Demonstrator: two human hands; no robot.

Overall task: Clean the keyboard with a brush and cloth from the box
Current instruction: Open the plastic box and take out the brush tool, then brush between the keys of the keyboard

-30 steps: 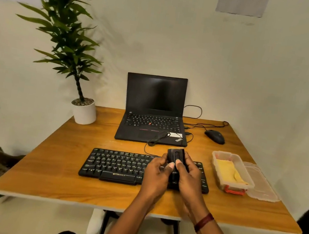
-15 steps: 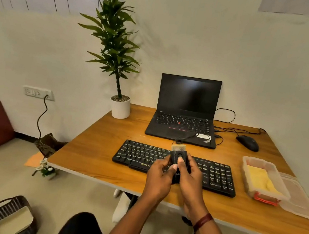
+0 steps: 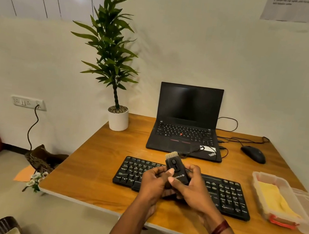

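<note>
A: Bristles now out; view swung left. Fingers point(image 3: 169, 172) of both hands pinch the brush point(image 3: 175, 171) above the keyboard point(image 3: 224, 196).

B: Risk?

A: Bench-edge slip. Cloth point(image 3: 275, 199) waits in the box point(image 3: 260, 176).

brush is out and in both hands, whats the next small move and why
Probably tip the brush forward so its pale bristles, now pointing up and away, come down onto the keyboard keys. Both the left hand and right hand hold it just above the keys, and the yellow cloth lies in the box.
</note>
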